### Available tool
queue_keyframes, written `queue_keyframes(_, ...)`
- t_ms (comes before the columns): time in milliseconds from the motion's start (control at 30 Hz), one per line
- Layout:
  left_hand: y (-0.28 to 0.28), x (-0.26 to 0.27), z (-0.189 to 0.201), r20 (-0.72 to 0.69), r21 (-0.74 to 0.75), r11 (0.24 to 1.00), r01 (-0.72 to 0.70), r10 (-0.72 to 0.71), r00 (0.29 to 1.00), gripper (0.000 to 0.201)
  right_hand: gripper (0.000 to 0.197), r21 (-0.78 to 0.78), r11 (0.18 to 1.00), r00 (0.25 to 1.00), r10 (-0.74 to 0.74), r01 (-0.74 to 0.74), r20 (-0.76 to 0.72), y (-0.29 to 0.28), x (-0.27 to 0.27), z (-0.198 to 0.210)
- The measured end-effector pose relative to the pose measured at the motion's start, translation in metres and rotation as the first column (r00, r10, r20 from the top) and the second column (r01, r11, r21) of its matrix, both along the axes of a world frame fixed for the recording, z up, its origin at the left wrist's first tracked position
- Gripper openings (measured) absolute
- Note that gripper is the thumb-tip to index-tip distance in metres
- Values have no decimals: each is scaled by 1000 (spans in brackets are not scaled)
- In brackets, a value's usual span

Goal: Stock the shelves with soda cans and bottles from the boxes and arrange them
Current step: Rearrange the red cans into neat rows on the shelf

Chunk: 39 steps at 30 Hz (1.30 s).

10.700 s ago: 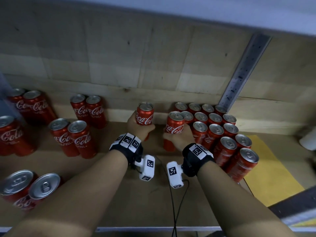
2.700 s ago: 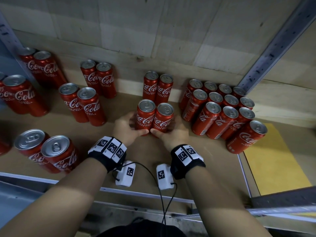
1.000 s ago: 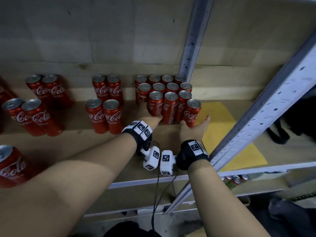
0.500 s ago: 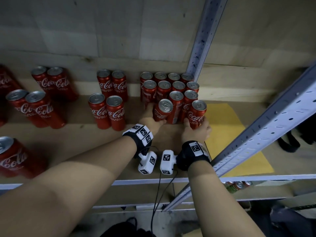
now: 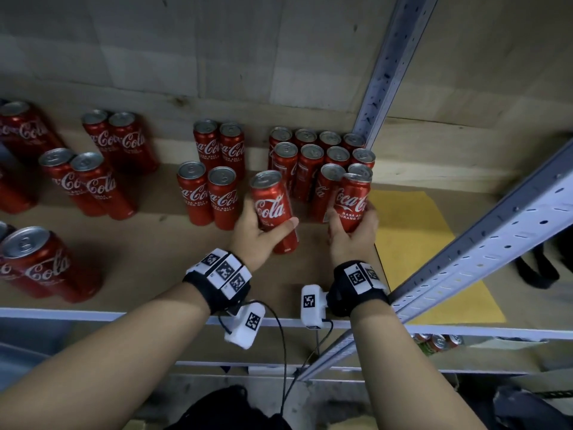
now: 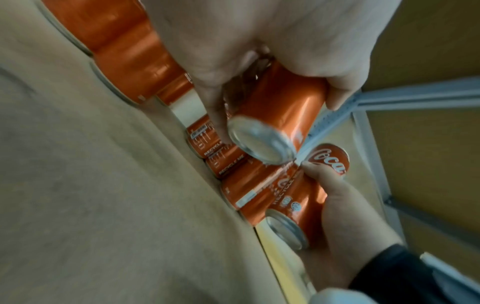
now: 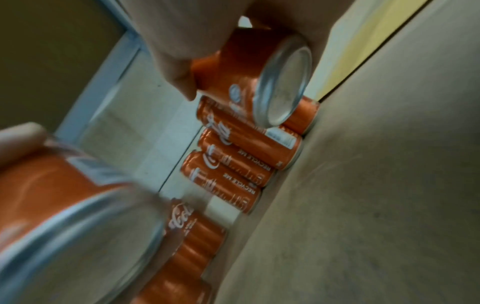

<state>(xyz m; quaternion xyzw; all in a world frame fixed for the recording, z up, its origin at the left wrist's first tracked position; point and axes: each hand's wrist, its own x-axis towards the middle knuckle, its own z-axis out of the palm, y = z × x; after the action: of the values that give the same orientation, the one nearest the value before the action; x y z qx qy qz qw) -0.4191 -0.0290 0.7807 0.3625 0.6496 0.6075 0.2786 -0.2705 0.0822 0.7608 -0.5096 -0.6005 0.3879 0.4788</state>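
On the brown shelf board (image 5: 148, 262) stand many red Coca-Cola cans. My left hand (image 5: 262, 234) grips one can (image 5: 271, 203), lifted off the board and tilted left, just in front of the tight block of cans (image 5: 322, 156). My right hand (image 5: 352, 234) grips a second can (image 5: 353, 197) at the block's front right corner. In the left wrist view my fingers wrap the held can (image 6: 283, 111), its base towards the camera. The right wrist view shows the other held can (image 7: 233, 67) the same way, above a row of standing cans (image 7: 246, 148).
Pairs of cans (image 5: 207, 193) (image 5: 86, 184) (image 5: 119, 141) stand spaced out to the left, and one large can (image 5: 40, 265) is near the front edge. A yellow sheet (image 5: 415, 243) lies right of the block. A metal upright (image 5: 384, 72) and a slanted beam (image 5: 496, 231) stand at the right.
Both hands have closed on the two front cans of the block and drawn them up and towards the shelf's front edge. The left can is now clear of the block and tilted.
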Motion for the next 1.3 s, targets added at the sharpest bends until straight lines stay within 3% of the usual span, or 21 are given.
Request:
queue_keyframes(100,-22,-11,6,114,41,997,-72,67,991,65,51,-11,994,994,111,-111,-14,-12,-6,12)
queue_keyframes(200,-42,-25,7,208,48,993,-104,92,974,55,50,-88,967,967,228,-238,-117,-27,-14,22)
queue_keyframes(400,-74,-54,6,202,32,989,-144,135,970,58,48,-136,872,881,453,-470,-137,-60,-46,27)
queue_keyframes(600,-96,-74,-1,288,54,991,-121,100,952,47,42,-134,806,812,545,-576,-207,-94,-76,18)
queue_keyframes(867,-132,-105,-25,35,11,999,44,-45,998,77,55,-108,805,806,559,-584,-193,-134,-99,0)
queue_keyframes(1133,-153,-107,-40,23,10,988,154,-154,988,73,63,-55,805,801,579,-591,-152,-169,-102,-17)
queue_keyframes(1300,-160,-112,-37,-58,-27,977,212,-213,975,70,72,-43,812,813,579,-582,-68,-170,-91,-24)
